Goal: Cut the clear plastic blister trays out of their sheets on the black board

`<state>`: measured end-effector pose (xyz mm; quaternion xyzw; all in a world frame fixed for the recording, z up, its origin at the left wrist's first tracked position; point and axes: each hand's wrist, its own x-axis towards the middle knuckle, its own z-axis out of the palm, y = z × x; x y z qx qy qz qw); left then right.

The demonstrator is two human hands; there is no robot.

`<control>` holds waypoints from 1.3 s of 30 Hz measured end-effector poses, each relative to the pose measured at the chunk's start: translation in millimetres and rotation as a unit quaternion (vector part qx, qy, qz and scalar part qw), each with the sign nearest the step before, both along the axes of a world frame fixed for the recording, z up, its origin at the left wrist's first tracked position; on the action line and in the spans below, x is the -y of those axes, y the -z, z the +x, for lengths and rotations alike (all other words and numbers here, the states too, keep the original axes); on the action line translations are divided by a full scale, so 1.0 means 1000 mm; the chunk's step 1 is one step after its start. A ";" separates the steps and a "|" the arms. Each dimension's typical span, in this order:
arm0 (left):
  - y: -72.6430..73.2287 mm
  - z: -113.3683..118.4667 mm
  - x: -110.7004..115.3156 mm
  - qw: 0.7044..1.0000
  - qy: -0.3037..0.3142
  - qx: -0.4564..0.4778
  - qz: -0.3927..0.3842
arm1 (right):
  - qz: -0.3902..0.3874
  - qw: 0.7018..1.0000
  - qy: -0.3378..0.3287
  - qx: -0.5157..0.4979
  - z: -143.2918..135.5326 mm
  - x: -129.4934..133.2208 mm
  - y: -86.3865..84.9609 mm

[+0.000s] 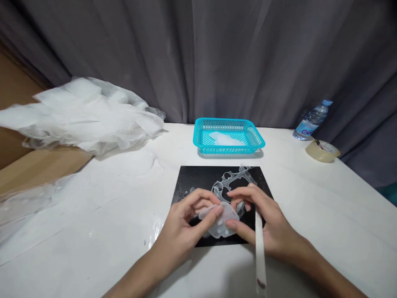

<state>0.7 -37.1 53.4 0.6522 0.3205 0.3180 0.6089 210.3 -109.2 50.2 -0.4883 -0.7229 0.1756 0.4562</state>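
Observation:
Between the thumb and fingers of my left hand is a thin translucent white plastic piece with a rounded outline and small dots near its lower edge. My right hand is at the piece's right side, thumb and index finger curved by its edge; I cannot tell if they grip it. A long white stick lies tucked in the right hand, its dark-tipped end pointing down toward me. Underneath is a black mat. A clear plastic scrap sheet with cut-out openings lies on it, partly hidden by my hands.
A turquoise basket holding white translucent pieces stands behind the mat. White plastic sheets are heaped at the left beside a cardboard box. A water bottle and a tape roll stand at the right. A grey curtain hangs behind.

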 end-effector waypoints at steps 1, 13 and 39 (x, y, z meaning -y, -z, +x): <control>0.000 0.001 -0.001 0.999 0.000 0.011 -0.032 | -0.052 0.999 -0.010 -0.003 0.000 -0.001 -0.001; -0.008 0.001 -0.013 0.991 0.002 0.036 -0.128 | -0.155 0.979 0.033 -0.129 0.004 -0.009 -0.001; 0.001 -0.006 -0.004 0.995 0.019 -0.025 0.099 | 0.120 0.993 0.002 0.003 0.010 -0.003 -0.004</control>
